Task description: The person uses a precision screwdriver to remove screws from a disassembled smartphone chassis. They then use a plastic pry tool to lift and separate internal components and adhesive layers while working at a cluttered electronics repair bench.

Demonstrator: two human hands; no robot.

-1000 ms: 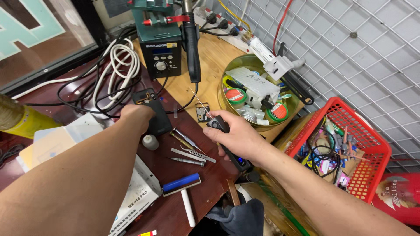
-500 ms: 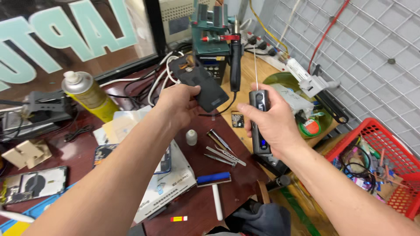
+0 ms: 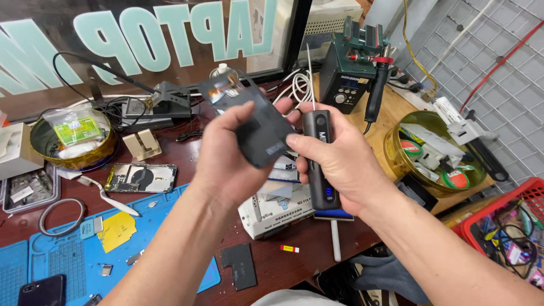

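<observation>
My left hand (image 3: 226, 153) grips a dark flat phone (image 3: 252, 122), held tilted up in front of me above the bench. My right hand (image 3: 340, 161) is closed around a black pen-shaped electric screwdriver (image 3: 320, 156), its thin bit pointing up beside the phone's right edge. The two hands nearly touch. Below them lies a white box (image 3: 266, 211) on the dark red benchtop.
A blue work mat (image 3: 79, 249) with an opened phone (image 3: 140, 177) lies left. A round tin (image 3: 71, 139) holds packets at far left. A soldering station (image 3: 354, 76) stands behind, a green bowl (image 3: 433, 153) of tape rolls sits right, and a red basket (image 3: 504, 232) fills the right corner.
Both hands rose and drew closer to me with the phone and screwdriver. My view swung left, bringing the blue mat and the round tin into sight.
</observation>
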